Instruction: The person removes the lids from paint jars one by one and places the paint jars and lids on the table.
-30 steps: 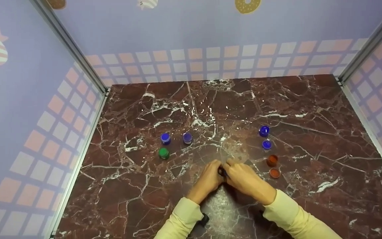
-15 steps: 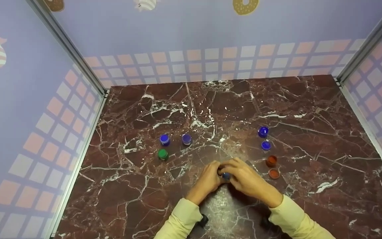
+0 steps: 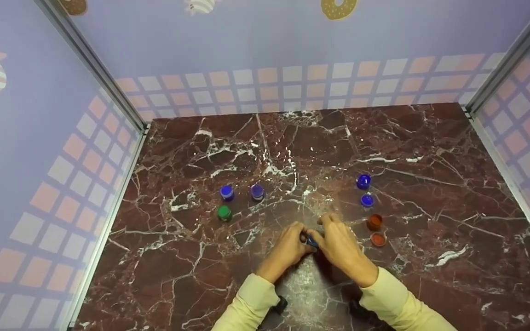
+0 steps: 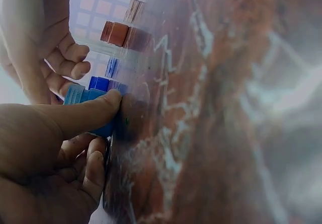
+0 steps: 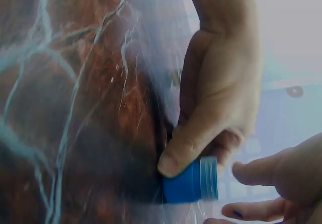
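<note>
My left hand (image 3: 288, 246) grips a small blue paint pot (image 5: 182, 184) between thumb and fingers, low over the table. One end of the pot is lighter, see-through and ribbed, and it points towards my right hand (image 3: 342, 243). That hand is beside the pot, its fingers loosely bent and parted around the ribbed end. In the right wrist view a gap shows between the pot and the right thumb and fingers, and one finger bears a dark blue mark (image 5: 238, 214). In the head view the hands hide much of the pot.
Right of the hands stand an open dark blue pot (image 3: 364, 181) with a blue lid (image 3: 367, 200), and an open orange pot (image 3: 374, 222) with an orange lid (image 3: 378, 239). To the left are a blue pot (image 3: 227, 193), a purple pot (image 3: 257, 192) and a green pot (image 3: 224, 213).
My right hand has turned and drawn back from the pot, its fingers loosening, so more of the blue shows. My left hand keeps its grip in nearly the same place.
</note>
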Motion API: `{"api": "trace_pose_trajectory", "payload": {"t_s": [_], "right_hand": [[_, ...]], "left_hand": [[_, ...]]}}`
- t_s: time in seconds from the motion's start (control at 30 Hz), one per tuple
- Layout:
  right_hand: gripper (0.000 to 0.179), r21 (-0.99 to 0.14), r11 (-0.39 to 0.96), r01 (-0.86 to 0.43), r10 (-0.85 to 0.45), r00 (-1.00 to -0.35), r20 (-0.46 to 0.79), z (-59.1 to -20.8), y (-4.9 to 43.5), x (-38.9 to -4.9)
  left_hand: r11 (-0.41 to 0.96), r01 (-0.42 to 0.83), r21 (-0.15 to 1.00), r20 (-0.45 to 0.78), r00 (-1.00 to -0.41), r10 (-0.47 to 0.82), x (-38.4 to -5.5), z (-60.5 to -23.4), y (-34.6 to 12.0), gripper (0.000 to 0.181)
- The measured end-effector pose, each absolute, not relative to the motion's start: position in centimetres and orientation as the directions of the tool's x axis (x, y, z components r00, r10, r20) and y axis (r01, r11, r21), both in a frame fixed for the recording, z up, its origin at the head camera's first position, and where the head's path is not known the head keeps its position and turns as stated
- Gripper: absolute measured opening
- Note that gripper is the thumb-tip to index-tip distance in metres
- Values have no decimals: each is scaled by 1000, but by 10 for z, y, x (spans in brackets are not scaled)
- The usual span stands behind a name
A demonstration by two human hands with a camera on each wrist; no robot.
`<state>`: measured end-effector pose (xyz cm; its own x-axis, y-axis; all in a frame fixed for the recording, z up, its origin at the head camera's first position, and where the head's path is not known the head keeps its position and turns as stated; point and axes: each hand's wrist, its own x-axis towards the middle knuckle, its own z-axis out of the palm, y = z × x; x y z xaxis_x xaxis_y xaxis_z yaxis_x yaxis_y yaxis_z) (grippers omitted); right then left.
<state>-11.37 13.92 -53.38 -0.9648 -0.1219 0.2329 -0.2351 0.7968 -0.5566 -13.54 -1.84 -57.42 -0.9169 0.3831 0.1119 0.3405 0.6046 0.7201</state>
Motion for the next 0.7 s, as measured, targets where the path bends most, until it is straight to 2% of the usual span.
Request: {"api": "trace_pose_trajectory", "payload": {"t_s": [0.23, 0.4, 0.7], "right_hand": [[29, -428, 852, -302, -212, -946, 246, -537, 126, -106], [22, -390, 838, -382, -283, -915, 288, -538, 128, -106], [29, -315, 681, -661, -569, -748, 340, -538, 147, -118]], "left_hand": [[615, 389, 686, 155, -904, 398, -134, -573, -19, 25], [612, 387, 690, 166, -907, 387, -133, -574, -18, 24], [608, 395, 688, 170, -903, 394, -131, -575, -18, 27]]}}
